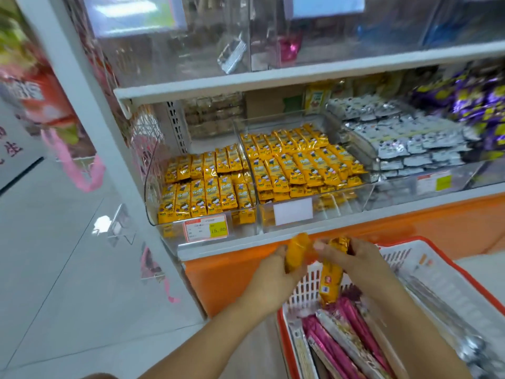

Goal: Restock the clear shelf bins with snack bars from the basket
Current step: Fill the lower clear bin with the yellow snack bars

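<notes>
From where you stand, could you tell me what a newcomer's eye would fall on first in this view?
The two clear bins on the lower shelf stand out first, packed with rows of bright yellow snack bars. Just below them, the left hand grips one yellow bar and the right hand pinches a second bar. Both are above the orange-rimmed basket at lower right, which holds pink packets.

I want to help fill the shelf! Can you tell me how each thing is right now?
Left hand: grips one yellow bar.
Right hand: holds yellow bars, one hanging down.
Left bin: partly filled, room at the back.
Middle bin: heaped nearly full.
Basket: pink packs lying inside.
</notes>
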{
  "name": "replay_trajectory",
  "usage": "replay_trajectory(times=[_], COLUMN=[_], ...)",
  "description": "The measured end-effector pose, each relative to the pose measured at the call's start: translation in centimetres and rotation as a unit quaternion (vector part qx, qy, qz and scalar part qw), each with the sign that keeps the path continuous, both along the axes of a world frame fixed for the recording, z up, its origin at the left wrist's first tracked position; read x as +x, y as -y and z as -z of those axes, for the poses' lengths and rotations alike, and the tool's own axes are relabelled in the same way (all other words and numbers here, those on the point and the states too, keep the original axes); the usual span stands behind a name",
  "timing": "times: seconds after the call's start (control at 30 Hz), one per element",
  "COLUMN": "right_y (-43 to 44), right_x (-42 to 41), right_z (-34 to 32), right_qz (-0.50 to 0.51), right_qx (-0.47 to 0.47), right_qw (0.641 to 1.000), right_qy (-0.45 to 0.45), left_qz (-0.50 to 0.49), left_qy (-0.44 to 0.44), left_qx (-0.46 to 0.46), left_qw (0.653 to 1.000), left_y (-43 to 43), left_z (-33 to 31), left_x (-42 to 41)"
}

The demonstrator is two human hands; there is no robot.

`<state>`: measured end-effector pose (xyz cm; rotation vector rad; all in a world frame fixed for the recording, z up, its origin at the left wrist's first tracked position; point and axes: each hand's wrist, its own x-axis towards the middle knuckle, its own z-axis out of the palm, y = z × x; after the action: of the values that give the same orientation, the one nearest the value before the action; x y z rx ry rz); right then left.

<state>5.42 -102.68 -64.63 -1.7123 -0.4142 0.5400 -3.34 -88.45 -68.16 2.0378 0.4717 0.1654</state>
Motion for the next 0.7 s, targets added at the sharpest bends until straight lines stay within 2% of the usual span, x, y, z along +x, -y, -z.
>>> replay_trajectory(times=[0.03,0.07,0.13,0.2,0.27,0.37,0.47,0.53,0.7], right_y=[0.3,0.6,1.0,1.3,1.2,0.7,-0.1,-0.8,-1.9], right_x=[-0.1,-0.3,-0.8,-1.2,-1.5,-1.6,-1.9,-2.2,-2.7], right_z=[-0.6,-1.5,-2.9,-4.0,-4.8,-5.7,-6.5,-7.0,-7.8], right_qz=[0.018,0.037,0.055,0.048,0.029,0.004,-0.039,-0.073,-0.174], right_qx=[0.022,0.041,0.045,0.025,0.007,-0.011,-0.026,-0.022,0.047], right_qw=[0.999,0.998,0.997,0.998,0.999,1.0,0.999,0.997,0.982], right_qy=[-0.02,-0.041,-0.043,-0.018,0.016,0.028,0.017,0.007,-0.052], left_qz=[-0.022,-0.036,-0.003,0.071,0.119,0.129,0.087,0.049,0.017], left_qy=[0.003,0.001,-0.001,-0.016,-0.024,-0.032,-0.029,-0.028,-0.037], left_qx=[-0.108,-0.234,-0.443,-0.527,-0.552,-0.542,-0.525,-0.535,-0.545], left_qw=[0.994,0.972,0.897,0.847,0.825,0.83,0.846,0.843,0.838], left_y=[-0.1,-0.2,-0.9,-1.5,-1.9,-1.9,-1.9,-2.2,-3.9], left_z=[-1.0,-2.0,-3.6,-4.8,-5.3,-6.0,-6.4,-6.8,-7.7], left_x=[0.0,-0.2,-1.0,-2.1,-2.9,-3.6,-4.0,-4.2,-4.6])
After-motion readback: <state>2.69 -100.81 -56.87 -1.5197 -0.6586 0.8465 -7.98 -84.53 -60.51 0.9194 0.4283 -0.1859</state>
